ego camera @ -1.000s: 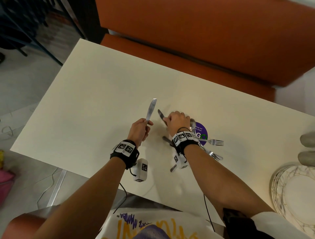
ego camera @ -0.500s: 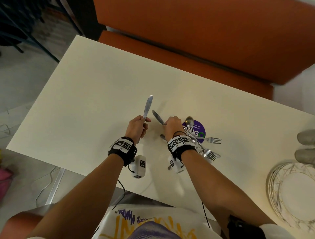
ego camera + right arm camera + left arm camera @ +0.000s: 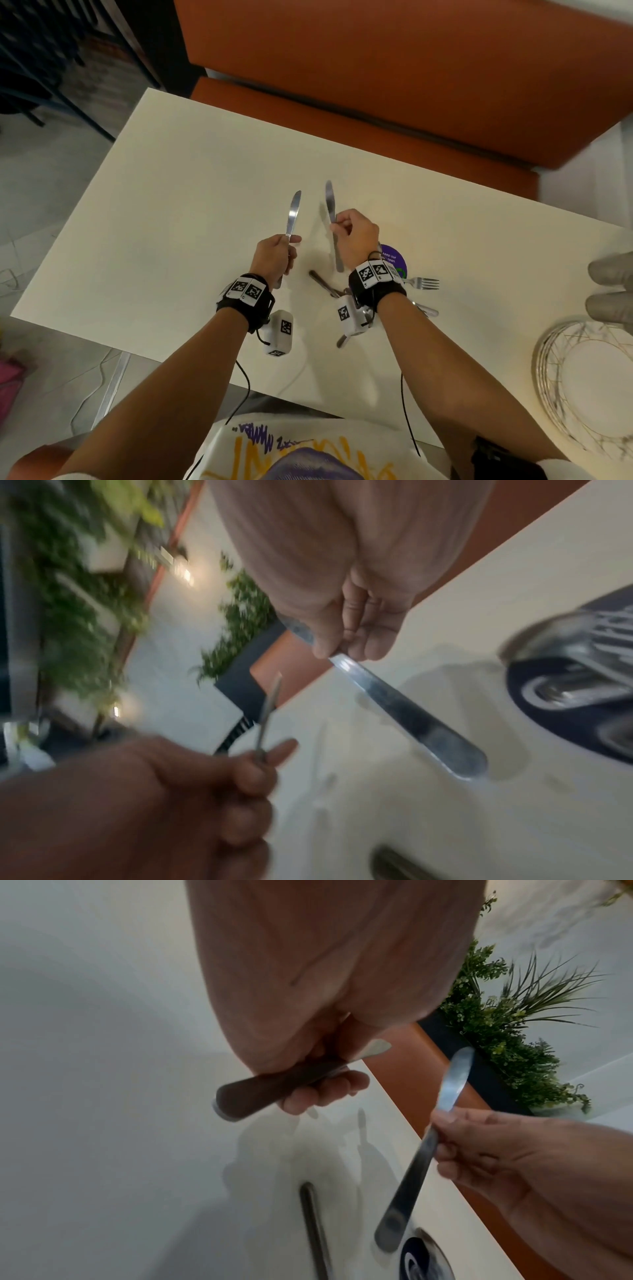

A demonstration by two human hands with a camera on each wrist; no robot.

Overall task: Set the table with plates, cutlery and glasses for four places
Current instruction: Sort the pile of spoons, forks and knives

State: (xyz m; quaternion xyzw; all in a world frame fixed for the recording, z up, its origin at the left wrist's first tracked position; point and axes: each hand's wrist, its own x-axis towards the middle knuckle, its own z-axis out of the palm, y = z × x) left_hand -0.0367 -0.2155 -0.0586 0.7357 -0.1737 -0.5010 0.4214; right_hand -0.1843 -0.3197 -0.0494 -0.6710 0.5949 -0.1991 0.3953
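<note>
head view shows the left hand (image 3: 274, 255) and right hand (image 3: 356, 236) each gripping a knife (image 3: 293, 214) above the table (image 3: 171, 205), and the right one (image 3: 330, 205), pinched loosely at mid-handle, could slip onto the cutlery pile (image 3: 421, 283).

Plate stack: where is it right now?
Head view: the plate stack sits at the table's near right corner, right of the right hand and the loose forks.
</note>
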